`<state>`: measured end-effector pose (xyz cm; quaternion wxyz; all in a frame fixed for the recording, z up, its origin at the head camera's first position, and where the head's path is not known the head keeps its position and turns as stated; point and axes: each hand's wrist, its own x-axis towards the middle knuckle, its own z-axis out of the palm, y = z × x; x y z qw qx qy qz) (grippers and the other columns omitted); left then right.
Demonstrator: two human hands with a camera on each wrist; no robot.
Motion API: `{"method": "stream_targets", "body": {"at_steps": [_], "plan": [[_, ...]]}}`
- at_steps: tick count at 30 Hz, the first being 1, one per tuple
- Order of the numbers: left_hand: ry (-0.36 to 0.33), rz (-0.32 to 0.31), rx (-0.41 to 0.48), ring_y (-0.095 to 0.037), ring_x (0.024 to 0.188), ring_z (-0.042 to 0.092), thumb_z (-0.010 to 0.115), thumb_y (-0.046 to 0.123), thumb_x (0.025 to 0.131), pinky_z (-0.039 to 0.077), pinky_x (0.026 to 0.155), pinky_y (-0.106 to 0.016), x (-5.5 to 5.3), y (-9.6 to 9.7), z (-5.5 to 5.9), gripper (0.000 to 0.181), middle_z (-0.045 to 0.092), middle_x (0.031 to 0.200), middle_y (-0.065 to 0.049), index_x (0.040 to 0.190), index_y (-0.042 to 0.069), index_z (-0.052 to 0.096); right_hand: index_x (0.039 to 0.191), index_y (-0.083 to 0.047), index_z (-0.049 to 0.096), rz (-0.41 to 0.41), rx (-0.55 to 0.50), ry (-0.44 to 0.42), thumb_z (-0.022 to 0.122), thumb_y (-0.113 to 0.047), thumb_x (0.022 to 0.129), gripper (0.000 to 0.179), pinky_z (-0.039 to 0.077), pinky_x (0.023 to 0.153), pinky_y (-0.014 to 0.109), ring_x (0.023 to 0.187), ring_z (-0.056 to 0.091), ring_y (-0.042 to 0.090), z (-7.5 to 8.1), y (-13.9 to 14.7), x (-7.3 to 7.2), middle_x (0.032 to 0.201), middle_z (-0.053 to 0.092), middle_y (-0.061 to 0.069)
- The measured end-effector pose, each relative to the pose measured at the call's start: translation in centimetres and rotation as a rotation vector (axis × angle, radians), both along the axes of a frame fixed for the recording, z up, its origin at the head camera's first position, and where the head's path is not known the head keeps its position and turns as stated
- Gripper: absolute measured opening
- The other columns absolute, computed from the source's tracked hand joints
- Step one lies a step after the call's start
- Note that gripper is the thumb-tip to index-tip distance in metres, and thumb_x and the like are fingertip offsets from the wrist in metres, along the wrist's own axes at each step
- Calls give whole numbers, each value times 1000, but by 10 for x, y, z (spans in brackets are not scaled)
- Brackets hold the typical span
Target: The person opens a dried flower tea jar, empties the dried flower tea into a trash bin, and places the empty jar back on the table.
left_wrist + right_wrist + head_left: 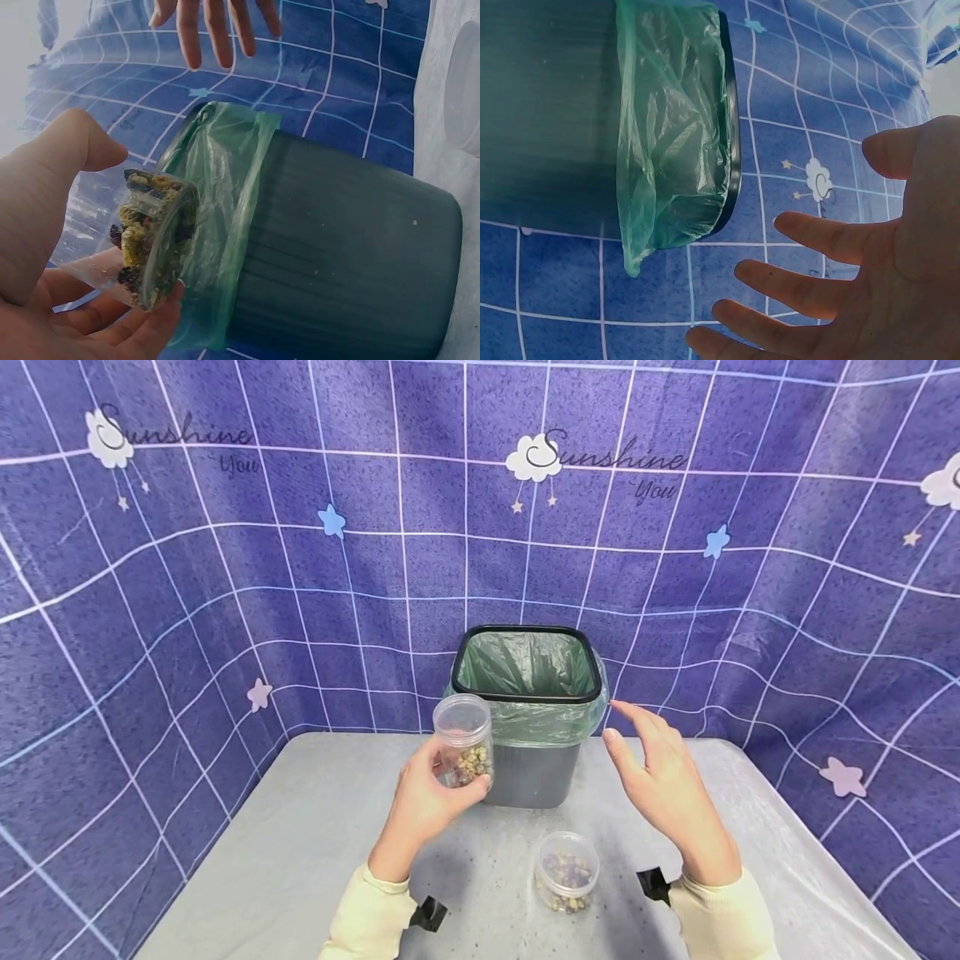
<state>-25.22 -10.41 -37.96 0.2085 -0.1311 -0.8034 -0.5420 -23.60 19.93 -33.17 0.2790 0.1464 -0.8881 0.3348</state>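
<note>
Head view: left hand (423, 797) at center-left of the frame, grip curled round a clear jar (462, 722). Thumb on the near right side, fingers mostly hidden behind. Jar is near mid-frame, leaning slightly, yellow and dark dried bits (471, 762) in its lower part; can't tell if it has a lid. It overlaps the left front of a gray bin (532, 777); contact unclear. Bin has a black rim (525, 697) and a green liner (543, 724) folded over the edge. Right hand (663, 785) is right of the bin, grip wide, thumb and index apart, fingertips near the liner. Round clear tub (567, 860) sits on the gray tabletop (300, 835), lower center, similar bits inside. Cream sleeves (371, 914) at the bottom; purple grid-print cloth (435, 560) behind.

Left wrist view: jar at left center, tilted, held between thumb above and fingers below; bits bunched at its right end. Bin and liner fill center to right. Right-hand fingers hang into the top of the frame. Part of a clear container (465, 86) at the right edge.

Right wrist view: right hand at lower right, fingers spread, thumb uppermost. Bin at upper left, liner and rim toward upper center, apart from the fingertips. Cloth behind.
</note>
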Motion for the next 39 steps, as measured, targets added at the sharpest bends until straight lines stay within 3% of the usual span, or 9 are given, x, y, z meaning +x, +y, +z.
{"method": "stream_targets", "body": {"at_steps": [4,11,18,25,29,35,39], "plan": [[3,-14,30,-20,105,64,89,15,72,53,100,-43,3,-1,0,50,66,108,-5,116,15,65,149,-14,53,14,10,17,54,-38,106,49,34,112,58,138,47,39,0,-2,3,149,55,12],[-11,22,3,-17,92,63,89,17,73,55,86,-36,7,-6,0,44,62,105,-3,108,15,64,149,-16,53,37,6,27,55,-35,106,48,34,113,57,139,47,36,-4,-10,6,148,55,9],[10,-9,3,-18,99,65,88,16,71,57,87,-36,6,-8,7,41,59,110,-1,104,17,63,150,-19,53,32,-14,26,56,-36,106,47,34,113,56,141,47,33,-4,-11,11,148,55,7],[28,4,-43,-16,97,62,88,19,69,55,83,-32,5,-6,7,56,59,115,1,121,23,67,149,-17,55,52,-19,56,57,-32,105,46,38,110,55,136,51,33,-2,-12,11,146,58,8],[61,15,-84,-15,91,58,89,21,68,51,79,-31,6,-4,8,60,60,114,1,125,24,67,148,-19,55,91,-27,76,58,-27,105,44,45,104,47,132,55,26,-1,-14,12,145,59,4],[102,11,-122,-11,102,56,89,21,65,50,84,-33,5,0,10,64,60,115,-2,125,24,69,150,-23,53,215,-58,84,58,-19,105,45,45,102,20,133,54,15,2,-20,14,147,57,-4],[123,-9,-136,-11,106,56,90,19,63,50,88,-35,4,2,10,66,59,116,-1,126,28,69,150,-23,53,264,-96,89,60,-14,104,47,49,100,20,125,59,17,1,-24,13,144,59,-3]]}}
